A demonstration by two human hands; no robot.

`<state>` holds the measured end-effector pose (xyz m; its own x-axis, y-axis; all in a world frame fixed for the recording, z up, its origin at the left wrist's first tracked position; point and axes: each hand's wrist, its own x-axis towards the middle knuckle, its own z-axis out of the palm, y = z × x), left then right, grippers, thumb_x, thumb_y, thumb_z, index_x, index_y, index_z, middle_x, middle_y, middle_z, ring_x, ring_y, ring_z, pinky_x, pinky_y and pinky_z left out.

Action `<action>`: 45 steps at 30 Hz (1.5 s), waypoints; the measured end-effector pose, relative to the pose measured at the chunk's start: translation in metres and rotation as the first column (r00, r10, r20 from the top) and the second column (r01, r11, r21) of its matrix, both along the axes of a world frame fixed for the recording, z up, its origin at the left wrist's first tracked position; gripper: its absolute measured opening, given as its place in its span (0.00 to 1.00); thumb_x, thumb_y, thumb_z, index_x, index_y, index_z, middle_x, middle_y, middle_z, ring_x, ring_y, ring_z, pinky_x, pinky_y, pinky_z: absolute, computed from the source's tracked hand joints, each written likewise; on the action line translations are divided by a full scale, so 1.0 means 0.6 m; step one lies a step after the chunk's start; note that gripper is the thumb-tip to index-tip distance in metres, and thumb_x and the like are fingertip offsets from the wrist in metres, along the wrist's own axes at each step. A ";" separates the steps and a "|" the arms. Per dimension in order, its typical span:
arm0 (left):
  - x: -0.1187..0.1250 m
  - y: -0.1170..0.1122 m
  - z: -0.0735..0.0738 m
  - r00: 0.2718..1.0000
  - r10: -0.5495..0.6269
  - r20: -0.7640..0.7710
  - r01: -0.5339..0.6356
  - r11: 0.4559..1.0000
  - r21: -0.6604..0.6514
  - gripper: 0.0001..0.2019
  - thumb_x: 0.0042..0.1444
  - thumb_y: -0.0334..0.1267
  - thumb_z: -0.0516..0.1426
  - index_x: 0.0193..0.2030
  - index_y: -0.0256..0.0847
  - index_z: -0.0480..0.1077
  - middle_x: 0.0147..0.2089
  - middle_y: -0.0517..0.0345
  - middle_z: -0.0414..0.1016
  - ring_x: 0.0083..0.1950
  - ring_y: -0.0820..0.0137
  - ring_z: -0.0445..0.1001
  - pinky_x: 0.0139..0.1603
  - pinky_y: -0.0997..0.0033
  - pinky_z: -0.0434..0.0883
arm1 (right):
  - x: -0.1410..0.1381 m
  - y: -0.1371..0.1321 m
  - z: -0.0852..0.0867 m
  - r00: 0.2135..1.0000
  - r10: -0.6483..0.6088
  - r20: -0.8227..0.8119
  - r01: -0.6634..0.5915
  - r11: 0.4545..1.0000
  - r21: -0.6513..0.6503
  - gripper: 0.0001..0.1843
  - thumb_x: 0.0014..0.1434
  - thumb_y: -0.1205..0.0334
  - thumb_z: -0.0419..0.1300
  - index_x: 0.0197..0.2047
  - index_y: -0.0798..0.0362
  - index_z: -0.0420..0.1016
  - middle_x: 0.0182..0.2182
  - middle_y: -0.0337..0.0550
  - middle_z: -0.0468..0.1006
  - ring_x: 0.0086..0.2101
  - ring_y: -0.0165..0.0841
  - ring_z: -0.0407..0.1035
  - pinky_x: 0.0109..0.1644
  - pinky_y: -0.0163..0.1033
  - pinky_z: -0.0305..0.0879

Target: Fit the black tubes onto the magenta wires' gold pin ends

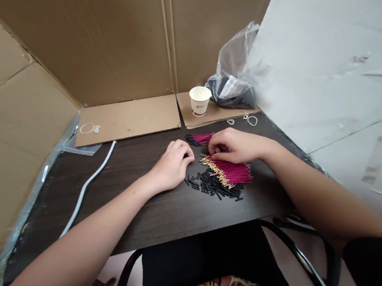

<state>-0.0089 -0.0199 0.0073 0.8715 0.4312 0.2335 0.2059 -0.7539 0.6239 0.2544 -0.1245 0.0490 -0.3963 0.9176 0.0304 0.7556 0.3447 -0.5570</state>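
Observation:
A bundle of magenta wires (234, 171) with gold-coloured tips pointing left lies on the dark table. Next to it on the near side is a loose heap of short black tubes (213, 185). My right hand (231, 146) is above the bundle's far edge, fingers curled and pinched; whatever is between them is hidden. Beyond that hand lies a smaller group of magenta wires with black ends (197, 138), partly covered by it. My left hand (174, 164) rests on the table left of the tubes, thumb and fingers closed together, their contents too small to make out.
A paper cup (200, 102) stands on a cardboard sheet (185, 98) at the back, beside a clear plastic bag (234, 84) with black contents. Rubber bands (252, 120) lie near it. Another cardboard sheet (132, 117) is at the back left. A pale cable (88, 183) crosses the left side.

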 end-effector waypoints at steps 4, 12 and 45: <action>0.001 -0.002 0.009 0.996 0.082 0.024 -0.079 0.991 -0.106 0.06 0.74 0.33 0.55 0.43 0.41 0.71 0.43 0.52 0.80 0.45 0.62 0.76 0.54 0.57 0.74 | -0.003 0.002 -0.006 0.999 -0.001 0.035 0.000 1.000 0.029 0.07 0.67 0.72 0.64 0.38 0.54 0.83 0.37 0.45 0.85 0.36 0.35 0.74 0.43 0.40 0.65; 0.000 0.001 0.008 0.986 0.162 0.048 -0.150 0.970 -0.193 0.06 0.69 0.35 0.63 0.49 0.41 0.83 0.42 0.55 0.87 0.40 0.65 0.80 0.47 0.63 0.75 | -0.004 -0.001 0.000 0.999 0.006 0.053 -0.005 1.000 -0.005 0.06 0.69 0.69 0.64 0.41 0.54 0.83 0.39 0.46 0.85 0.36 0.35 0.75 0.42 0.40 0.66; 0.003 0.003 0.010 0.977 0.207 0.053 -0.183 0.938 -0.293 0.06 0.67 0.37 0.67 0.46 0.41 0.87 0.39 0.55 0.87 0.34 0.68 0.74 0.42 0.64 0.73 | -0.031 -0.007 -0.003 0.980 -0.058 -0.189 0.103 0.965 0.240 0.05 0.74 0.64 0.62 0.46 0.52 0.81 0.38 0.43 0.86 0.35 0.34 0.75 0.43 0.40 0.69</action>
